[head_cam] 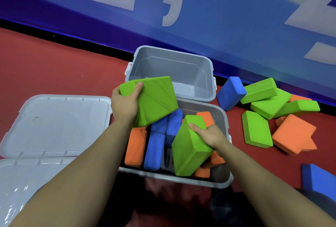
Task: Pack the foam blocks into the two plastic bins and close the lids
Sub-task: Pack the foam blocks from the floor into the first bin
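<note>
Red floor [54, 66] against a blue wall [227, 17] with pale lettering. Near bin [224, 117] at centre, holding orange and blue blocks on edge; far bin [174, 70] just beyond, touching it. 2 lids [60, 123] lying flat at left, beside the near bin. Left hand [124, 102] clamped on 1 green block [156, 99], thumb on its top face near the far-left corner, block tilted over the near bin's far-left side and overlapping the far bin's near rim. Right hand [211, 135] curled over the right edge of a second green block [189, 145], tilted, low end down among the packed blocks. Loose pile [269, 103] of green, orange and blue blocks at right; 1 blue block [318, 179] near right.
</note>
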`<move>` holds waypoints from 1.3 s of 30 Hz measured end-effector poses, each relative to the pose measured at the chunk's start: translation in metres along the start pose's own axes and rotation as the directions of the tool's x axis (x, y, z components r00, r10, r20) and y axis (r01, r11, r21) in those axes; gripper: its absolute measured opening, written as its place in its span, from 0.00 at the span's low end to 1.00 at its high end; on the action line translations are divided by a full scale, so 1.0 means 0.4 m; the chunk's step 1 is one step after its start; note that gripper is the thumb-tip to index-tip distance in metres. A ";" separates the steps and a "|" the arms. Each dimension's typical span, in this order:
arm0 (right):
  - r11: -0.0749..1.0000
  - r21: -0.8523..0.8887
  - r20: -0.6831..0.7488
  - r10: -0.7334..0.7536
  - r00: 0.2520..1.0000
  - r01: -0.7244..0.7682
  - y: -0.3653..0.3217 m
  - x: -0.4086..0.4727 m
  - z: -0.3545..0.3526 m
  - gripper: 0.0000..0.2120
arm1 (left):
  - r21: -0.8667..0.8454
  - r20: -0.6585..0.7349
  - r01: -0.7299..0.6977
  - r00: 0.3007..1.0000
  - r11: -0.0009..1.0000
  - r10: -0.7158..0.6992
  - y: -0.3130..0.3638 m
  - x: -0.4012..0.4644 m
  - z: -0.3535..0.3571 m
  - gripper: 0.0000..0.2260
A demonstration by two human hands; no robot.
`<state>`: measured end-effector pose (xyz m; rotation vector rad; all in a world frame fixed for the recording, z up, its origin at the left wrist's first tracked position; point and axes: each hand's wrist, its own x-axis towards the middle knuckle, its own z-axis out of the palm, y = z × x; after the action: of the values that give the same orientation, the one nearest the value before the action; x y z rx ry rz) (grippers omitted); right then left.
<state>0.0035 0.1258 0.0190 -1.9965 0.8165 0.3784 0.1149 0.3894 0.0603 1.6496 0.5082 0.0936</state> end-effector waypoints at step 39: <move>0.966 -0.238 -0.003 0.103 0.995 -0.100 0.146 0.131 0.287 0.35 | -0.002 0.040 -0.015 0.999 1.000 0.015 -0.040 0.026 0.071 0.31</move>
<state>0.0086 0.1809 -0.1085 -2.1769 0.9048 0.5681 0.1299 0.3682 0.0382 1.6507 0.4656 0.0716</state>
